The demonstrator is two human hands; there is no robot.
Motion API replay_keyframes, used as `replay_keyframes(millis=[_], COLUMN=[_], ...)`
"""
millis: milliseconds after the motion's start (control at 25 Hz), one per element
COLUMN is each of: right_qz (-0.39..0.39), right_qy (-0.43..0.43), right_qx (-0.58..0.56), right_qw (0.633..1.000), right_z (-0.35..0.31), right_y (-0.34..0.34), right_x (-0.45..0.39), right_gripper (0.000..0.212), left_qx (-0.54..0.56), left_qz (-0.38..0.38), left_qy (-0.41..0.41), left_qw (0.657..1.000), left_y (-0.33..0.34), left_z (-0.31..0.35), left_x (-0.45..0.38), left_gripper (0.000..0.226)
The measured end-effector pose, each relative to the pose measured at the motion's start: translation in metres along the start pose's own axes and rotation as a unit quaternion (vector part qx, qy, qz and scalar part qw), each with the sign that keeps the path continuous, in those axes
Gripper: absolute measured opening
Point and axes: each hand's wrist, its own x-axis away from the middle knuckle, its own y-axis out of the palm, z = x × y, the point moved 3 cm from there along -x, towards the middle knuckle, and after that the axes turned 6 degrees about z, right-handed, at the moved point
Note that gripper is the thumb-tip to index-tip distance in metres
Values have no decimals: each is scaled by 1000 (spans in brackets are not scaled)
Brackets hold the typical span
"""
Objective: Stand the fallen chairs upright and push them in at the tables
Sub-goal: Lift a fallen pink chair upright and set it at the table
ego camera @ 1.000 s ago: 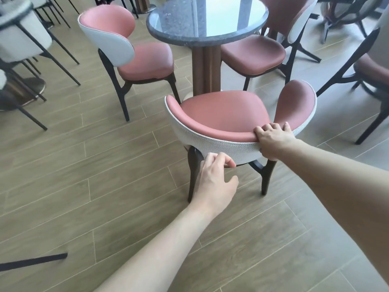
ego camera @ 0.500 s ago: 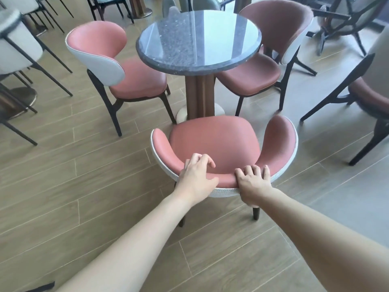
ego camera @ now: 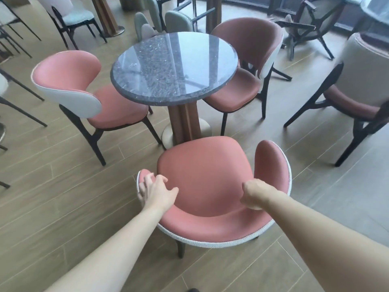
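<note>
The round bench (ego camera: 173,66) stands ahead, the upright chair (ego camera: 207,186) just before its pedestal. My left hand (ego camera: 156,191) rests spread on the backrest; my right hand (ego camera: 253,194) is curled, touching the seat. No readable writing.

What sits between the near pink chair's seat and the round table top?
In the head view, only the table's wooden pedestal and its pale round base on the floor lie between the near pink chair and the round table top.
</note>
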Motion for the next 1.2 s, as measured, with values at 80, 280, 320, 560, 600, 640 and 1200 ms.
replay_keyframes(millis=[80,280,320,560,600,640,1200], right_qz=[28,41,40,38,44,50,37], right_qy=[42,98,121,236,242,249,235], right_qx=[31,142,135,65,61,61,-84], right_qw=[998,984,983,969,967,965,968], right_z=[16,43,48,69,68,66,81], right_y=[-5,-20,-24,-24,-26,-27,-32], right_x=[-10,-58,-72,-123,-128,-132,-123], right_gripper=[38,52,55,70,73,77,118], left_qx=[-36,-74,-82,57,90,129,161], left_qz=[-20,-24,-24,-20,-16,-18,-45], left_qy=[-17,-75,-91,-272,-302,-332,-296], left_qw=[999,994,992,960,949,934,940], left_y=[9,29,31,26,27,31,18], left_z=[-8,-9,-11,-57,-63,-68,-88], left_x=[-10,-36,-43,-81,-84,-84,-103], left_gripper=[45,63,67,92,89,87,36])
